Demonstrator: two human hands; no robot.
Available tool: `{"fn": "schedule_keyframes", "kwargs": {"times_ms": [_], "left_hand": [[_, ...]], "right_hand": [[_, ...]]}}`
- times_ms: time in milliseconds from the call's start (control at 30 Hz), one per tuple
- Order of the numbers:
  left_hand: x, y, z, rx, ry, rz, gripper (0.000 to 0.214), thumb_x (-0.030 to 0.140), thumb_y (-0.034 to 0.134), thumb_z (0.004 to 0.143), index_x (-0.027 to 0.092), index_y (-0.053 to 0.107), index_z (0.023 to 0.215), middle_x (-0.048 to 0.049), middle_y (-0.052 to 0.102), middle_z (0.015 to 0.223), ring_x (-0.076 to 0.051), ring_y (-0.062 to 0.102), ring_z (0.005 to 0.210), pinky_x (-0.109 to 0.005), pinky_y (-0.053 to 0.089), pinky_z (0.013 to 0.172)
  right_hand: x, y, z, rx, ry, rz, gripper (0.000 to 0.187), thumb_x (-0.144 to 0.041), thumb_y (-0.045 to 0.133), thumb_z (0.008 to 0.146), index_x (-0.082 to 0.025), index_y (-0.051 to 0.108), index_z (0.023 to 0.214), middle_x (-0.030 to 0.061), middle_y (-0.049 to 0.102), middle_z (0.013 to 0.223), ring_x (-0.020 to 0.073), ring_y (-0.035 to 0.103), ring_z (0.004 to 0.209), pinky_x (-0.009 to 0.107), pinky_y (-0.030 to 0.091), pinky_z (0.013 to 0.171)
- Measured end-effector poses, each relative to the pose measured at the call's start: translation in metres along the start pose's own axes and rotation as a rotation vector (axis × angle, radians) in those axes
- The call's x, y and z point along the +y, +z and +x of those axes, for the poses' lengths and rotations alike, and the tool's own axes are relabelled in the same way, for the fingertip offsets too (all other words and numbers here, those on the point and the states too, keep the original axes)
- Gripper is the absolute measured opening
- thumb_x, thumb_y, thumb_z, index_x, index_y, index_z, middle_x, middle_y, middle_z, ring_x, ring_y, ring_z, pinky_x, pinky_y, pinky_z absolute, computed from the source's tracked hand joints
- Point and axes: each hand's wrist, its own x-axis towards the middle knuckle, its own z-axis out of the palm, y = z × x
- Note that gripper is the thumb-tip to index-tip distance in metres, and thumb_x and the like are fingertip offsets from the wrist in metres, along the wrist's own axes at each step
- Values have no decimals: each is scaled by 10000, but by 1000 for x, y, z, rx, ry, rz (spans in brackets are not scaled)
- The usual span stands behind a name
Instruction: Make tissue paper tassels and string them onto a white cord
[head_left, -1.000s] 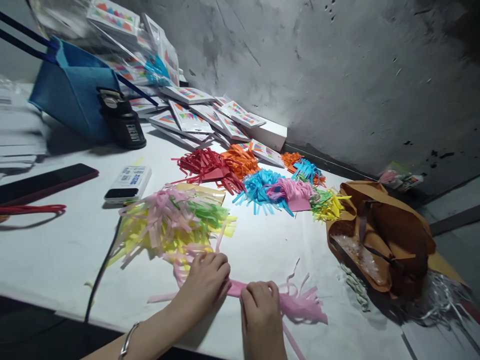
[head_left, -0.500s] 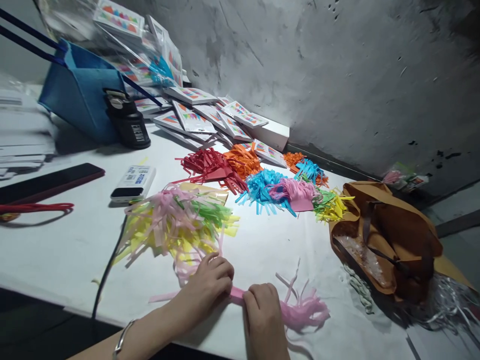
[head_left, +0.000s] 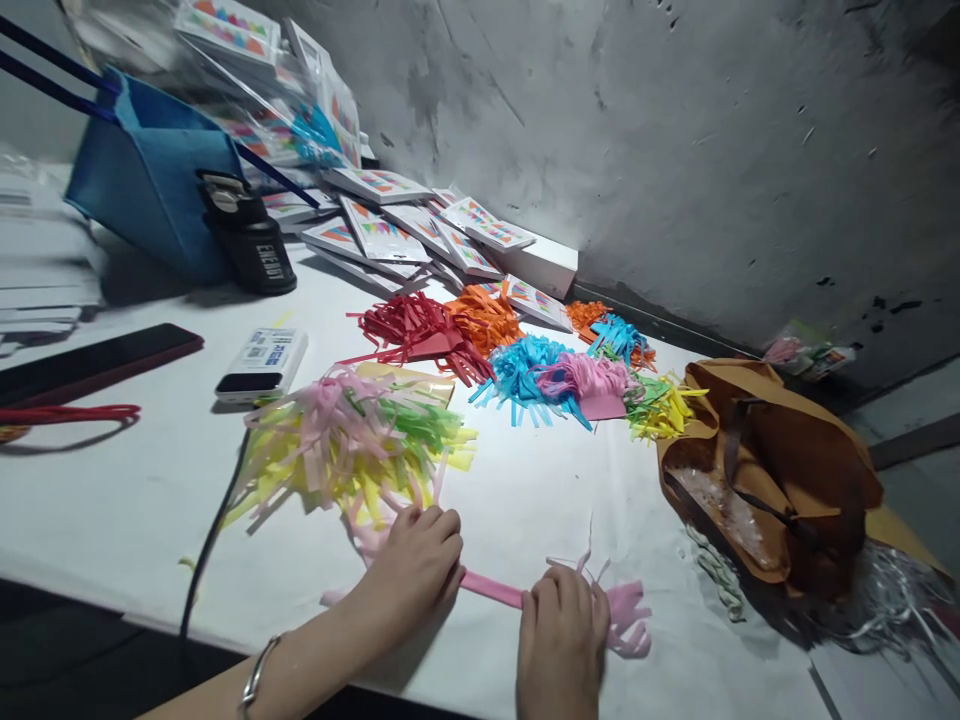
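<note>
Pink tissue (head_left: 491, 587): at the near side of the white table (head_left: 525, 500), narrow band between your hands, strands showing past both.
Left hand (head_left: 420, 555): fingers curled, pinching the band.
Right hand (head_left: 564, 620): pinching beside the right-hand fringe (head_left: 631, 612).
Handling: keep it straight, tension light; tissue might tear.

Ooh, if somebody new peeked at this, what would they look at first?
Probably the bright paper tassels: a pink, green and yellow heap in front of the hands, with a red bundle and a blue bundle farther back. Next, perhaps, the pink strip stretched between the left hand and right hand near the table's front edge. The big brown bag gapes open at the right.
</note>
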Motion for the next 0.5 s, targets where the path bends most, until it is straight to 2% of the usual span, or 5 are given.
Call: {"fn": "schedule_keyframes", "kwargs": {"times_ms": [100,200,267,367,500], "left_hand": [[-2,2,1,-7,-11,14,120,106,624,871,160,687,785,-70,672,917,-292,601,906,-476,401,847],[-5,5,-1,29,-2,-32,131,60,635,850,174,681,804,-59,672,937,-268,597,893,-467,388,862],[-9,8,-4,96,84,-113,144,65,665,849,207,682,830,-38,674,996,-248,592,918,-462,366,895],[-13,13,-6,223,254,-177,152,106,683,877,244,671,814,6,683,1006,-220,578,933,-451,331,941],[-12,18,-3,261,313,-176,190,92,621,917,215,634,773,23,687,880,-189,568,851,-431,335,972]], "right_hand": [[-13,1,6,5,-122,104,169,-86,475,962,-206,588,997,82,621,979,262,562,942,529,356,971],[-27,4,12,-45,-203,241,198,-56,453,960,-205,566,894,36,576,821,214,515,785,405,402,803],[-31,5,14,-62,-212,257,216,-33,457,946,-203,538,841,27,556,785,204,497,749,357,376,718],[-29,4,16,-81,-193,257,215,-35,467,939,-208,519,823,22,546,784,202,487,734,344,350,688],[-28,1,18,-144,-175,287,132,-99,498,959,-209,549,909,31,575,852,215,491,766,356,359,709]]}}
